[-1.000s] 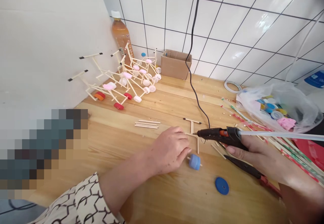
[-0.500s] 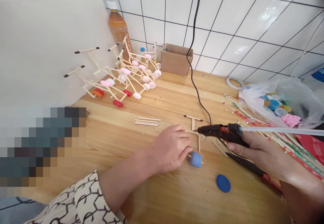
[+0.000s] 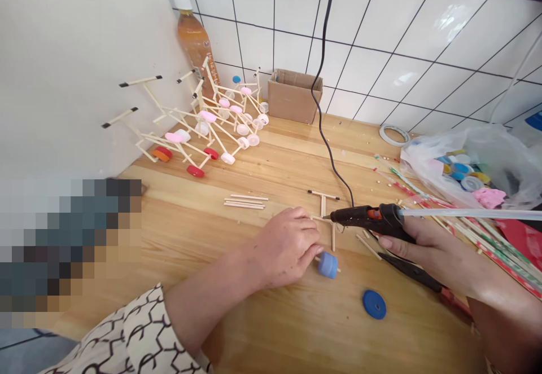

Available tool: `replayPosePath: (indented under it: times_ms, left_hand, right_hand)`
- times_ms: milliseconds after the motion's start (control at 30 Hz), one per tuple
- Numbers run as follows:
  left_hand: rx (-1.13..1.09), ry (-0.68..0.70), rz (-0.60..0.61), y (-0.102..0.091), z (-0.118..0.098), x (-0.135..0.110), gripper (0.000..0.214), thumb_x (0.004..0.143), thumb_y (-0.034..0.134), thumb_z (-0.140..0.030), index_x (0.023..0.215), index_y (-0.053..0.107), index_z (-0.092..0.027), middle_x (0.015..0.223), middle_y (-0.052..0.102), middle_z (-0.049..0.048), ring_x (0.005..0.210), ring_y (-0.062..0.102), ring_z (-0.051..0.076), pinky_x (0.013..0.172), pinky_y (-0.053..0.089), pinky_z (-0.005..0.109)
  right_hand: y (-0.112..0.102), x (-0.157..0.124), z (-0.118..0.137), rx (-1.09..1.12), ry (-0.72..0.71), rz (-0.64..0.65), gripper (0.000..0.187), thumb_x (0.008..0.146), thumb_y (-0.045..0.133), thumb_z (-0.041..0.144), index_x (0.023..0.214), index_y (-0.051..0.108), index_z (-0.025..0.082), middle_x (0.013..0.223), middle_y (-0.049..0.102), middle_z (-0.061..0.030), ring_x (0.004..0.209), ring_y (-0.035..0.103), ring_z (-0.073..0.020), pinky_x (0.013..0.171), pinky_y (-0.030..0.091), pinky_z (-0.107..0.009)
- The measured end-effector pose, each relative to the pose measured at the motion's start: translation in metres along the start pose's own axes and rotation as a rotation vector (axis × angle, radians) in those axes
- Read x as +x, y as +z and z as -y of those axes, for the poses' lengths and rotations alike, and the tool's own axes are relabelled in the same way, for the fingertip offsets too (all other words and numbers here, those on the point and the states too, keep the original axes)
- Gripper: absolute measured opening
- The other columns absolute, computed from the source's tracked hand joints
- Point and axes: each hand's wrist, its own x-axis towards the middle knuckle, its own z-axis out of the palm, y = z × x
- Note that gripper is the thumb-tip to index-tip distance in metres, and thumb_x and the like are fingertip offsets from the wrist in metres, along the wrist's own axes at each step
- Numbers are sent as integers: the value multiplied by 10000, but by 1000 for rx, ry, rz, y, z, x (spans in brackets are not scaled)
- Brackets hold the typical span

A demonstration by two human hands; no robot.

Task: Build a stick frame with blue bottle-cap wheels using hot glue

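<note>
My right hand (image 3: 427, 250) is wrapped round the handle of a black hot glue gun (image 3: 359, 218), a long clear glue stick trailing from its back. Its nozzle meets a joint of a small wooden stick frame (image 3: 333, 237) with a black-tipped crossbar at the top. My left hand (image 3: 292, 247) is closed at the left side of this frame, pinching the end of one stick; the fingertips are partly hidden. Just below the frame, by my left thumb, lies a light blue bottle-cap wheel (image 3: 327, 265) on a stick. A dark blue cap (image 3: 374, 304) lies flat nearer me.
Finished stick tricycles (image 3: 207, 117) stand at the back left by a drink bottle (image 3: 195, 41). Loose sticks (image 3: 245, 202) lie left of the frame. Behind are a cardboard box (image 3: 292, 96) and tape roll (image 3: 393, 135). Pliers (image 3: 417, 275) and a bag of caps (image 3: 466, 165) are right.
The view has shifted very slightly. Both hands, the glue gun and the stick frame hold the same positions relative to each other.
</note>
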Motion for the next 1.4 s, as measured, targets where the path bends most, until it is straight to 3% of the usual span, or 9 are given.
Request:
replayPosePath:
  times_ms: [333,600,1400]
  left_hand:
    - [-9,0,6,0,0,0,209,862,480,-195,698,600,-149,727,631,45,773,522,179,782,432,312]
    - [-6,-2,20,-1,0,0,209,864,481,-199,698,597,-151,724,629,45,756,515,175,781,430,310]
    - [-18,-2,26,-1,0,1,210,869,476,-204,704,595,-152,726,626,47,759,524,174,790,426,310]
  right_hand:
    - [-6,-1,2,68,-45,33,432,804,541,486,1145,597,228,1128,649,-45,1084,533,-315,886,451,-382]
    - [-2,-2,6,57,-16,9,408,792,543,501,1075,627,219,996,678,-31,938,583,-292,777,480,-337]
    - [-4,-3,0,85,-12,54,405,802,539,488,1110,591,230,1065,655,-32,998,554,-292,812,456,-340]
